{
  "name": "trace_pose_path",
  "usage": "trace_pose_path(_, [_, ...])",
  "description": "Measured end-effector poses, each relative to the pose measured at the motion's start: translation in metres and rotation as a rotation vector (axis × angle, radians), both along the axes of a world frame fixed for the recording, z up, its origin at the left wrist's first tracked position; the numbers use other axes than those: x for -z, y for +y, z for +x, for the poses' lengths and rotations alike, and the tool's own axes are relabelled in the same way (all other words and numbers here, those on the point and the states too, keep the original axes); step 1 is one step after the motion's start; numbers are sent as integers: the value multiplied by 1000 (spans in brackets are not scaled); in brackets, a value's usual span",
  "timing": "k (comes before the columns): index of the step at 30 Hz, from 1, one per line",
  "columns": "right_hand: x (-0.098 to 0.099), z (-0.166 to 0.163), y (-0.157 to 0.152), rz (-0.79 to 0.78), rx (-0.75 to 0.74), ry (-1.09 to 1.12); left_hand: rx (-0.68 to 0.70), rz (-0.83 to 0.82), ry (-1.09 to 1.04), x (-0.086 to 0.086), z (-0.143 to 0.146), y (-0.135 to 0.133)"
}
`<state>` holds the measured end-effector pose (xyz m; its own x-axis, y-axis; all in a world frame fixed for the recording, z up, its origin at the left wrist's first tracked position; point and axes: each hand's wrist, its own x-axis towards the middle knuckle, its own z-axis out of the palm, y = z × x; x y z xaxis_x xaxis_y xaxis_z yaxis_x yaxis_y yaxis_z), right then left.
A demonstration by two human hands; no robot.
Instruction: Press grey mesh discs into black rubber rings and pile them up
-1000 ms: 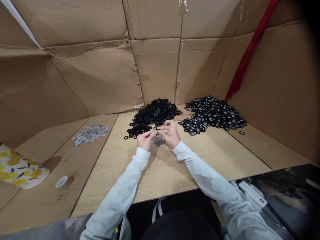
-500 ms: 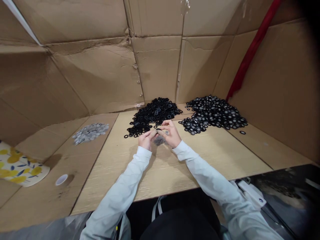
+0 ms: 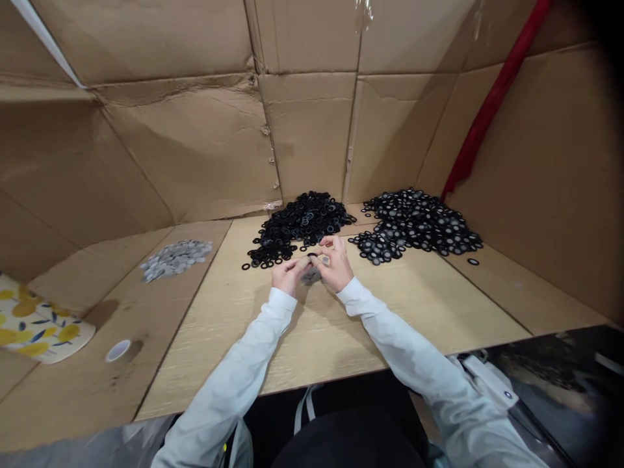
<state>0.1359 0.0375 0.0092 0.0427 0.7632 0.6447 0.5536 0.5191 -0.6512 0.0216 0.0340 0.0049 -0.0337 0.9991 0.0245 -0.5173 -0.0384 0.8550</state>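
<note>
My left hand (image 3: 287,275) and my right hand (image 3: 336,266) meet over the middle of the table, fingers pinched together on a small black ring (image 3: 312,255). Whether a disc sits inside that ring is too small to tell. Under the hands lies a small cluster of grey discs (image 3: 311,276), partly covered by the fingers. Just beyond them rises a heap of black rings (image 3: 305,218). To the right spreads a pile of black rings with pale discs in their centres (image 3: 419,218). Further left is a heap of loose grey discs (image 3: 176,259).
Cardboard walls (image 3: 312,130) enclose the table (image 3: 234,351) at the back and sides. A roll of white tape (image 3: 118,351) and a lemon-patterned cylinder (image 3: 43,325) stand at the left. A red strip (image 3: 487,110) hangs at the right. One filled ring (image 3: 472,262) lies apart.
Both hands stay pinched together over the grey discs, with only slight finger movement at the black ring. The piles look the same.
</note>
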Motion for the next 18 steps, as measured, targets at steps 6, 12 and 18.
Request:
trace_pose_path(6, [-2,10,10,-366,-387,401,-51,-17,26,-3,-1,0])
trace_pose_path(12, [1,14,14,-475,-420,573,-48,-23,56,-5,0,-3])
trace_pose_path(18, [1,11,14,-373,-229,502,-28,-26,68,2,1,-3])
